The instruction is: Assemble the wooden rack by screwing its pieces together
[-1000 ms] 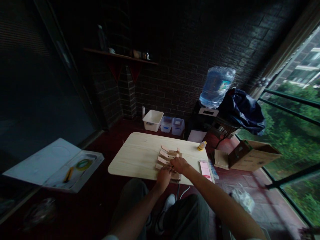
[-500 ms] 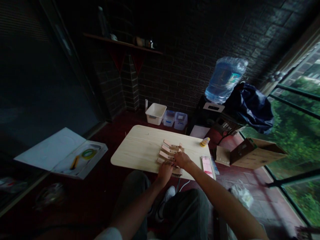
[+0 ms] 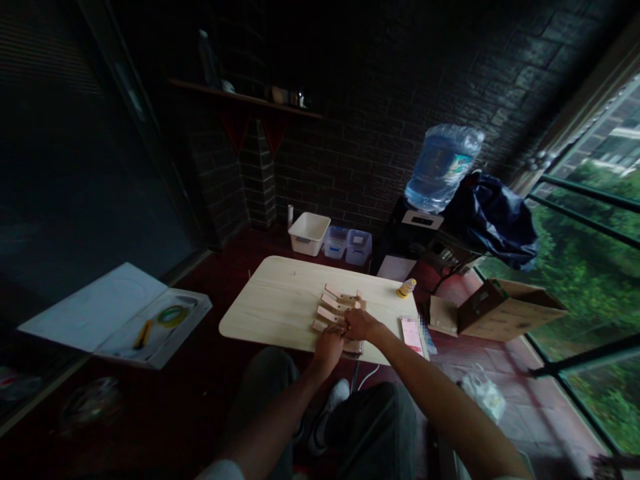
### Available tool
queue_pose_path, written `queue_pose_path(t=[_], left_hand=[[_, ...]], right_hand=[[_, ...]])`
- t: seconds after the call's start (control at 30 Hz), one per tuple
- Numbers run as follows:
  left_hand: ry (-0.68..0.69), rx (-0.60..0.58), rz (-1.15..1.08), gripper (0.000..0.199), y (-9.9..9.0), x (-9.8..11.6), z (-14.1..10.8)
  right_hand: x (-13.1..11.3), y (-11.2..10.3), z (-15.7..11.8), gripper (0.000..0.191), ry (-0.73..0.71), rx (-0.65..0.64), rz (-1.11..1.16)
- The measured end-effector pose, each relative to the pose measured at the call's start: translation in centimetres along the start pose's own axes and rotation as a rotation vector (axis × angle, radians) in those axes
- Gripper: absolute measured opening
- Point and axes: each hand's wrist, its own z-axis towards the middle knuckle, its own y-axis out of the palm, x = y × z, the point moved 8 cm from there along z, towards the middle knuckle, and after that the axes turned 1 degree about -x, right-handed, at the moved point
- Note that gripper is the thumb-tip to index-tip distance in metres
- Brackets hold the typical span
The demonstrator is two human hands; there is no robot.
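Several pale wooden strips with dark holes, one being this wooden strip (image 3: 330, 315), lie side by side on a brown base piece (image 3: 354, 347) near the front edge of the light wood table (image 3: 270, 300). My left hand (image 3: 329, 347) is closed over the near end of the strips. From the right, my right hand (image 3: 361, 325) reaches in, fingers bent in a pinch, their tips meeting the left fingertips above the strips. Whatever sits between the fingers of either hand is too small and hidden to make out.
A yellow-based bottle (image 3: 407, 288) and a pink paper (image 3: 412, 335) lie at the table's right. On the left is an open white box (image 3: 183, 330) with tools. Plastic bins (image 3: 310, 233), a water dispenser (image 3: 423, 220) and a cardboard box (image 3: 510, 310) stand beyond.
The whole view has shifted slightly. My right hand has curled in a little closer to my left fingertips; the left hand and the wooden strips look much the same.
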Motion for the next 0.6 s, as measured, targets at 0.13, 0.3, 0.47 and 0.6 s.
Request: queue_pose_path(t=[0.13,0.3,0.47,0.6], left_hand=[[0.039,0.026,-0.026,0.02,-0.1,0.2,0.0],[0.051,0.032,-0.054,0.021,-0.1,0.0,0.1],[0.037,0.013,-0.011,0.026,0.5,-0.4,0.3],[0.024,0.004,-0.005,0.025,0.9,-0.6,0.4]], right_hand=[[0.6,-0.5,-0.5,0.029,0.031,0.006,-0.043],[0.5,-0.4,-0.6,0.03,0.012,0.022,-0.065],[0.5,0.0,-0.5,0.03,0.024,0.033,-0.079],[0.8,0.2,-0.3,0.03,0.082,0.051,-0.059]])
